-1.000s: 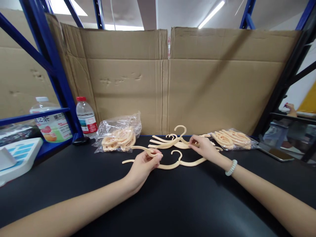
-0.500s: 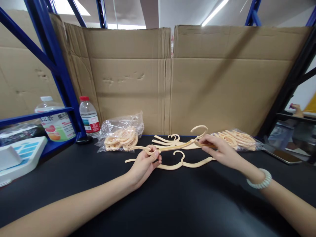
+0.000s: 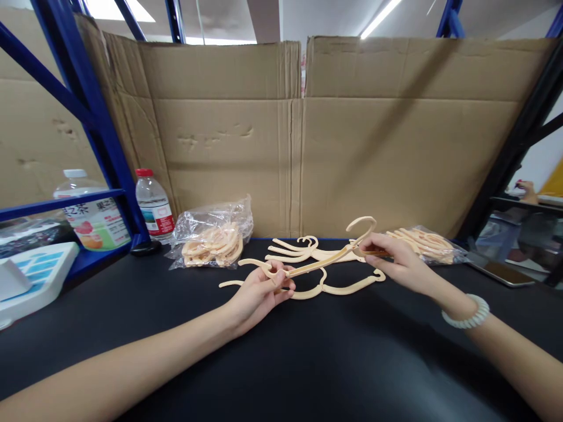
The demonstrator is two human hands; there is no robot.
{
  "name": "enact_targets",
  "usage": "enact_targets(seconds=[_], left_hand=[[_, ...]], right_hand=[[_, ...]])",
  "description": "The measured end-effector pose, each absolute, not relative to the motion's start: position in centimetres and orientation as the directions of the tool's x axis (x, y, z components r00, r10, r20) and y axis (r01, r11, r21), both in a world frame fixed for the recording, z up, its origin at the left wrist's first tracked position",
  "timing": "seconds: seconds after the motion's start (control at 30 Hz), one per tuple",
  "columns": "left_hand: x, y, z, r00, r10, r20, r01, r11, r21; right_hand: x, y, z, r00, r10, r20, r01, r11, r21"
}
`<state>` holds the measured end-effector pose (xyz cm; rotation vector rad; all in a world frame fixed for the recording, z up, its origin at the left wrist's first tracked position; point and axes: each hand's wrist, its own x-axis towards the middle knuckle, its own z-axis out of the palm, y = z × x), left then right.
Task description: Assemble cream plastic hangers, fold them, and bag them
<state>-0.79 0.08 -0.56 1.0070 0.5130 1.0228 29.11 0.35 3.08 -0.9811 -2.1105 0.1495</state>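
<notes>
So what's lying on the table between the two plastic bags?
In the head view, loose hangers lie between the left bag and the right bag; both hands hold one hanger above them.

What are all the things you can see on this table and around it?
Held hanger: one, cream, lifted between both hands.
Loose hangers: a few, cream, flat on the table under and behind the hands.
Bags of hangers: two, clear plastic; one back left, one back right.
Water bottle: one, clear with red cap, by the blue post.
Tea bottle: one, white cap and fruit label, on the blue shelf at left.
Scale: one, white and blue, far left.
Cardboard sheets: two, brown, standing behind the table.
Table: one, black.
Tray: one, grey, far right.
Bracelet: one, white, on the right wrist.
Left hand: pinches one end of the held hanger.
Right hand: pinches it near the hook.
</notes>
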Motion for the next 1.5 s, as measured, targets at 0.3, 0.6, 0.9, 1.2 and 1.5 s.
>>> enact_targets(seconds=[0.3, 0.6, 0.9, 1.2, 1.5], left_hand=[[-0.88, 0.18, -0.7, 0.459, 0.888, 0.04, -0.464, 0.201, 0.862], [-1.04, 0.22, -0.81, 0.436, 0.899, 0.045, -0.477, 0.188, 0.859], [-1.03, 0.2, -0.89, 0.415, 0.909, 0.044, -0.49, 0.182, 0.852], [-1.04, 0.45, -1.12, 0.434, 0.898, 0.078, -0.482, 0.158, 0.862], [-0.97, 0.2, -0.84, 0.408, 0.91, 0.067, -0.494, 0.158, 0.855]], right_hand=[[28.81, 0.23, 2.78, -0.409, 0.629, 0.661, 0.601, 0.731, -0.323], [28.52, 0.09, 2.51, -0.437, 0.603, 0.668, 0.603, 0.747, -0.279], [28.71, 0.28, 2.47, -0.417, 0.61, 0.674, 0.612, 0.736, -0.287], [28.38, 0.03, 2.36, -0.437, 0.603, 0.667, 0.601, 0.748, -0.282], [28.59, 0.21, 2.35, -0.407, 0.617, 0.674, 0.629, 0.724, -0.283]])
